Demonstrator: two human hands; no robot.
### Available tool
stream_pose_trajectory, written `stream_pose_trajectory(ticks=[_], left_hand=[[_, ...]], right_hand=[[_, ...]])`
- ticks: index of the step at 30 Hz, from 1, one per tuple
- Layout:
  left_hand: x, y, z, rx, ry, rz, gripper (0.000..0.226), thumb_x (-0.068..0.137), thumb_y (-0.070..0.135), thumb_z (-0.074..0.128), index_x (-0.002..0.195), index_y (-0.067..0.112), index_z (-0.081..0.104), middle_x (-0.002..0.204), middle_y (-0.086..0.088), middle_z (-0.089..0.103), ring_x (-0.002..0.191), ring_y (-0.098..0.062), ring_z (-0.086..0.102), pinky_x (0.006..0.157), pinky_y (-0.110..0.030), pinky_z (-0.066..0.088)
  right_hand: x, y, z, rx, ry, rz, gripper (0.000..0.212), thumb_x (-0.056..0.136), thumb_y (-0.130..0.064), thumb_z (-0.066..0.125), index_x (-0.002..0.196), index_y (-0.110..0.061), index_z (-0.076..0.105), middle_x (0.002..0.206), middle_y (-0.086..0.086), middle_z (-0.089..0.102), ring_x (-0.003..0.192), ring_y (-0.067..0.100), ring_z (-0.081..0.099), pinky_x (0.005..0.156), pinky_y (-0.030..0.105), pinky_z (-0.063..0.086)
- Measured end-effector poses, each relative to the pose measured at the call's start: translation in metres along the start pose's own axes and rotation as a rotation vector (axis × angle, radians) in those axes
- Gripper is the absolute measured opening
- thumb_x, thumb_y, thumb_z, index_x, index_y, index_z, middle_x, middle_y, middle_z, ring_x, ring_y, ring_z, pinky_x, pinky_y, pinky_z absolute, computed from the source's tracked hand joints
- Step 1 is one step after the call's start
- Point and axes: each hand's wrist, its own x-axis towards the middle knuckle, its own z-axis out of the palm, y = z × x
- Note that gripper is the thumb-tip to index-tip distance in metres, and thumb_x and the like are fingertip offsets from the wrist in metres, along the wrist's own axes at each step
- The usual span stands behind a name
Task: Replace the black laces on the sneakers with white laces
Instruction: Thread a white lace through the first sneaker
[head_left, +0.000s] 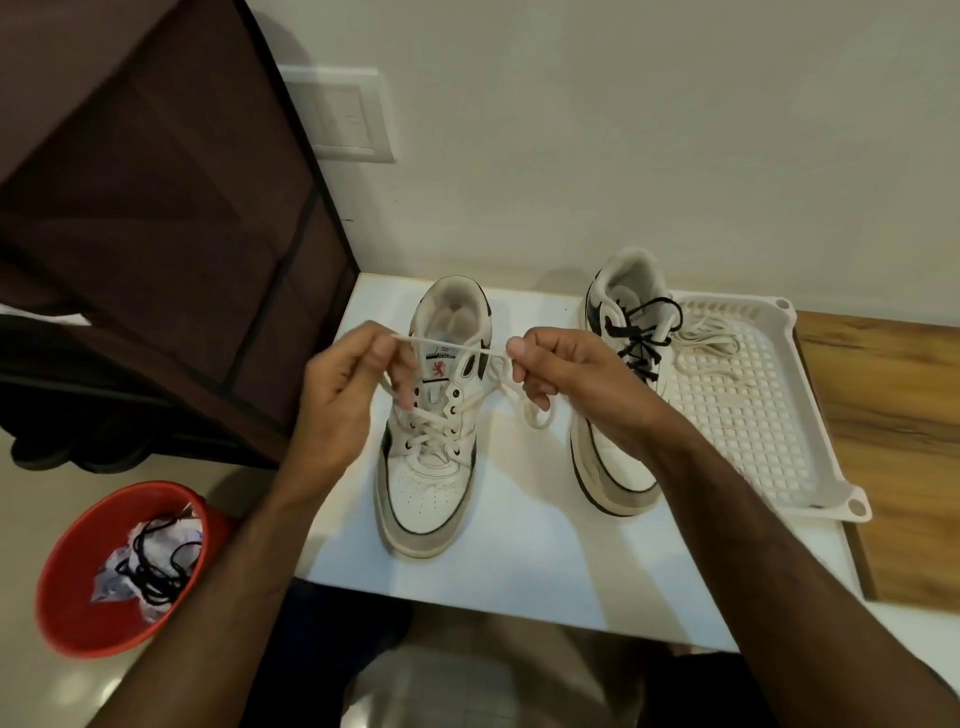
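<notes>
Two sneakers on the white tabletop (519, 545), as I see them from the head camera. Item one: the white leather sneaker with grey suede toe cap (428, 441), centre of the table, long axis running toward the wall, toe toward me and heel away, threaded with a white flat lace (431, 421). My left hand (343, 395) pinches one end of that lace, and my right hand (566, 384) pinches the other, the span drawn taut across the shoe's opening. Item two: the matching white sneaker with black laces (618, 395), to the right, same heading, partly hidden behind my right forearm. Just beside it lies one white perforated plastic tray (810, 415) holding one loose white lace (706, 338). One red round plastic bin (78, 587) on the floor at left holds a black lace (156, 566) and crumpled wrapping. A brown fabric cabinet (156, 208) stands behind it.
</notes>
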Motion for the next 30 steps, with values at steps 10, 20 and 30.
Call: stream_pose_trajectory(ticks=[10,20,30], left_hand=[[0.005,-0.023,-0.022,-0.197,0.535,-0.629,0.04,0.089,0.015,0.051,0.05,0.02,0.045,0.047,0.007,0.049,0.054,-0.01,0.044,0.062,-0.031,0.035],[0.001,-0.04,-0.032,0.016,0.276,-0.544,0.053,0.096,0.013,0.054,0.046,0.026,0.041,0.049,0.01,0.031,0.049,-0.009,0.027,0.054,-0.03,0.024],[-0.005,-0.01,-0.023,-0.835,-0.629,-0.352,0.059,0.096,0.054,0.056,0.113,0.0,0.073,0.106,-0.028,0.073,0.078,-0.037,0.075,0.069,-0.042,0.061]], right_hand=[[0.009,0.011,0.006,0.552,0.099,-0.061,0.027,0.098,-0.023,0.057,0.082,-0.003,0.064,0.09,0.005,0.068,0.094,0.019,0.065,0.088,0.034,0.05],[0.01,0.016,-0.007,1.053,0.411,-0.002,0.024,0.099,-0.033,0.061,0.083,-0.016,0.065,0.071,-0.003,0.057,0.069,0.01,0.06,0.071,0.024,0.051],[0.013,0.02,0.002,0.371,0.222,-0.023,0.028,0.102,-0.005,0.055,0.127,-0.011,0.067,0.097,0.006,0.074,0.053,0.007,0.037,0.055,0.016,0.037]])
